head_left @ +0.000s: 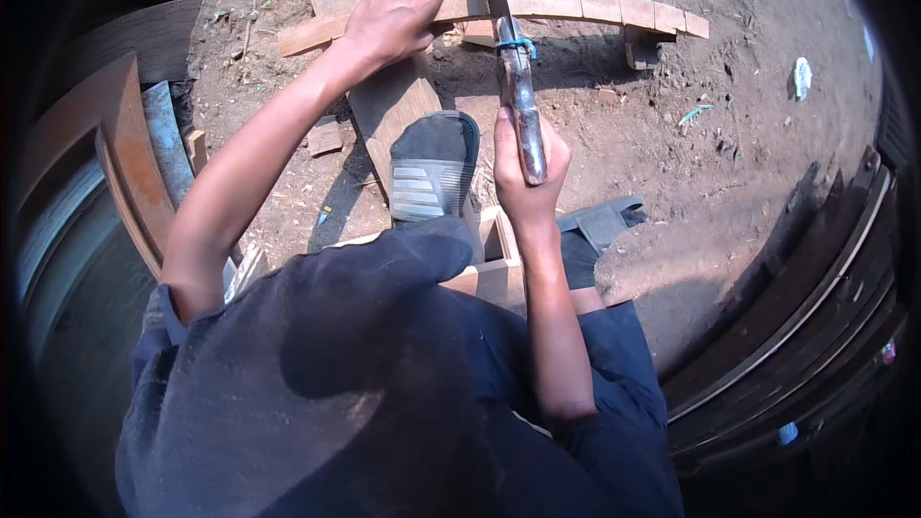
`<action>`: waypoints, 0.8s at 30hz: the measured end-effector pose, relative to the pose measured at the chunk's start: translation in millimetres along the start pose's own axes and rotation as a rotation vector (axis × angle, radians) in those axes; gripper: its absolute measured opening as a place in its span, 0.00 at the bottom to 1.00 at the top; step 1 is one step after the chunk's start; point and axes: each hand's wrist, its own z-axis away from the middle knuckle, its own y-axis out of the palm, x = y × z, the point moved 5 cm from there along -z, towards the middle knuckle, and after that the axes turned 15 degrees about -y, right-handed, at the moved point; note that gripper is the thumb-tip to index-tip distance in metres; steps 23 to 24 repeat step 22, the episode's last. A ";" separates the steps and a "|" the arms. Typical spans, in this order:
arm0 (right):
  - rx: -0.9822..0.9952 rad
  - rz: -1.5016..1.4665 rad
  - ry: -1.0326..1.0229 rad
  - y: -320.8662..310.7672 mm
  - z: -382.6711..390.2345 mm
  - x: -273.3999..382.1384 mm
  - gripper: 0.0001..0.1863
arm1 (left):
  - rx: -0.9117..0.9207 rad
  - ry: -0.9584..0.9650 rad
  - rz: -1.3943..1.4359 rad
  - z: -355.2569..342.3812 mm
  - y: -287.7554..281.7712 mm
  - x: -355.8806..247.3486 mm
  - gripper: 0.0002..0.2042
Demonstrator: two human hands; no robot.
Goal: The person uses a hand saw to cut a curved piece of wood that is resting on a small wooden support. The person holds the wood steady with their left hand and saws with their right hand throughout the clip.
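Note:
A long wooden strip, marked with several crosswise lines on its right part, lies across the far side. My left hand is closed over it left of the middle, fingers curled around its far edge. In my right hand is the dark, worn handle of a handsaw, with blue cord tied near the blade. The saw's blade crosses the strip just right of my left hand; whether its teeth have cut in, I cannot tell. Under the strip runs a wooden plank, and my sandalled left foot rests on it.
A wood block sits beneath the strip's right end. Wooden frames lean at the left, and dark stacked boards line the right. Wood scraps lie on the dirt ground. A small wooden box frame stands near my legs.

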 end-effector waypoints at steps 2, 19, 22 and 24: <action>-0.028 0.145 0.006 -4.1 27.6 5.1 0.08 | 0.011 -0.040 0.027 -0.3 2.5 2.7 0.21; 0.046 0.285 0.060 -29.0 116.4 13.5 0.02 | 0.037 -0.064 -0.014 -4.9 2.9 10.8 0.22; 0.028 0.312 0.043 -36.3 127.9 18.9 0.01 | 0.051 -0.046 -0.007 -5.6 7.3 7.2 0.22; 0.028 0.312 0.043 -36.3 127.9 18.9 0.01 | 0.051 -0.046 -0.007 -5.6 7.3 7.2 0.22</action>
